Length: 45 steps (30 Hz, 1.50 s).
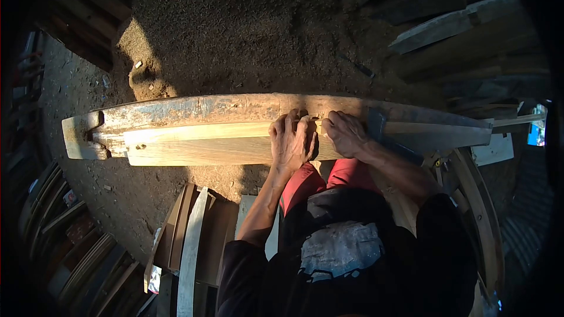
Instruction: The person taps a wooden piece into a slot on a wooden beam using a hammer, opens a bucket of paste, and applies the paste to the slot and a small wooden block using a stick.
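A pale plank (194,151) lies lengthwise along a worn, paint-stained wooden beam (194,110). My left hand (291,138) is over the plank near its middle, fingers curled toward the beam. Just to the right, my right hand (345,133) is closed at the same stretch of wood, its knuckles bent. A small light-coloured piece (320,127) shows between the two hands, with a dark patch below it. What the fingers hold is mostly covered by the hands. Under my right forearm is a dark, straight-edged shape (377,122) that I cannot identify.
Ground strewn with shavings (235,35) spreads beyond the beam. Boards (191,240) stand at the lower left, with more stacked wood (88,258) farther left. A long pale board (452,23) lies at the upper right. Curved timber (484,217) stands at the right.
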Available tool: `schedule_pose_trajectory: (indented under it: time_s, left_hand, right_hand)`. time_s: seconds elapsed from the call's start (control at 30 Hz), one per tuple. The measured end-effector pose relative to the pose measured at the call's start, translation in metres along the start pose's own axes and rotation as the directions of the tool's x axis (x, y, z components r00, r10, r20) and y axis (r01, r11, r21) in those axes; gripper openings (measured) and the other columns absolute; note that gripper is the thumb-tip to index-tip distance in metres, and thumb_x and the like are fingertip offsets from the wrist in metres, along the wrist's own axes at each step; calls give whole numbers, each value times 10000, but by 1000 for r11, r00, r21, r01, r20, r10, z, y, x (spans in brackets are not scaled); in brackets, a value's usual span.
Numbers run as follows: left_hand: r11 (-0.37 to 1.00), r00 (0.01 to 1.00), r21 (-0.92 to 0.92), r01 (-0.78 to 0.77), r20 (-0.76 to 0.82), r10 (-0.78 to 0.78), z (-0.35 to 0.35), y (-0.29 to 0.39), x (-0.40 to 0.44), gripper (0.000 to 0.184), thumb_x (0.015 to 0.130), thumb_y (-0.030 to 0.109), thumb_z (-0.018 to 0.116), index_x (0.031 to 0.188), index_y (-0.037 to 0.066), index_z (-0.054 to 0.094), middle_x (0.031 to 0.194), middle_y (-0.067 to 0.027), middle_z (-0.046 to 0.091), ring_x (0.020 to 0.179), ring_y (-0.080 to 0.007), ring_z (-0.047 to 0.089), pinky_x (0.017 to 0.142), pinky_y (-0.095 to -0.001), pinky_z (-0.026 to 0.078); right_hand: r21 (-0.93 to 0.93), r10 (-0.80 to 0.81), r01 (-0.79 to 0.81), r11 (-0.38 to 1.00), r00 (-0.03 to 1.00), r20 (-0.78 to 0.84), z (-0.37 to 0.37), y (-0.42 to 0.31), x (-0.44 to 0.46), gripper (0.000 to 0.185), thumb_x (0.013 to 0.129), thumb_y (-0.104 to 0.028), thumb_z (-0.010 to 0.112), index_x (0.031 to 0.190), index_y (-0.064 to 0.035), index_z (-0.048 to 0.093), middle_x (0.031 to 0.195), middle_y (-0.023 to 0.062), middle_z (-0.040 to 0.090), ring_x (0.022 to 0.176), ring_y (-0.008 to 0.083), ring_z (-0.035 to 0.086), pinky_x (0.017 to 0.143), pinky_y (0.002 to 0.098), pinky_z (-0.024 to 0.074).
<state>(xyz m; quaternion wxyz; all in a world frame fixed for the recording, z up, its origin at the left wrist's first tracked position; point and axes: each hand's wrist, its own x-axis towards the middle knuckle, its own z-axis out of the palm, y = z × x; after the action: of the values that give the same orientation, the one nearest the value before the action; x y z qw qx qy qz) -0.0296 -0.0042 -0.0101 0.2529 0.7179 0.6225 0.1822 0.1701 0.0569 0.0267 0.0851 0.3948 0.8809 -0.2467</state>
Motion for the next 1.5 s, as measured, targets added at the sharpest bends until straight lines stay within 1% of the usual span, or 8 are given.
schedule_pose_trajectory:
  time_s: [0.3,0.57,0.83,0.97,1.03,1.1,1.3,1.5]
  left_hand:
    - [998,1000,-56,-30,-6,30,-10,6,1,534,915,344,704,1388,152,544,1374,-149,492,1234,-369,446,1025,-547,323]
    - [986,944,-63,-156,283,168,7,18,20,452,755,-23,574,1202,2,637,1063,-197,520,1014,-392,488,890,-474,427]
    - [981,926,-62,-181,324,192,23,-9,20,406,803,61,621,1206,17,632,1052,-214,496,1023,-412,482,932,-505,410]
    - [970,914,-19,-243,332,235,10,6,26,497,777,210,730,1245,67,645,1095,-206,528,1032,-394,495,920,-505,411]
    - [957,901,-37,-287,329,283,20,-5,23,517,780,238,738,1255,60,636,1157,-221,540,1073,-406,500,964,-516,406]
    - [966,805,-64,-252,540,246,9,9,39,630,793,287,741,1327,-1,571,1305,-261,532,1253,-441,478,1151,-538,326]
    - [971,664,47,-233,737,124,4,-25,42,868,778,363,722,1443,-108,420,1420,-269,470,1464,-442,308,1294,-517,99]
    - [948,757,-114,-298,577,307,21,-67,26,923,720,254,796,1460,-76,353,1376,-237,486,1359,-416,380,1252,-530,155]
  right_hand:
    - [544,453,-282,790,867,-209,-37,14,-60,242,934,-157,667,1143,-58,597,1082,197,609,965,415,629,824,485,519]
    - [26,689,-688,725,725,-27,-5,69,-185,543,760,-128,825,1234,-56,571,1222,170,555,1162,392,536,965,459,477]
    - [521,623,-490,698,775,-106,-13,53,-192,544,842,-169,718,1333,-45,519,1219,220,582,1135,425,597,910,502,508]
    - [806,712,-317,500,680,-174,36,23,-188,463,931,-188,687,1316,-13,499,906,176,645,791,364,685,690,438,554]
    - [984,746,-147,98,665,25,40,-10,-175,385,960,-188,667,1261,-2,516,870,133,635,702,260,669,629,378,545]
    - [988,736,-23,-155,664,131,54,-31,-162,276,984,-171,641,1162,0,519,790,61,600,614,108,613,558,297,522]
    - [936,771,98,-339,599,217,88,-66,-131,228,965,-168,655,1070,-12,525,746,49,591,597,120,611,553,306,518]
    - [951,727,61,-302,660,188,82,-61,-131,220,943,-190,674,1027,-22,560,718,41,601,596,120,607,530,300,499]
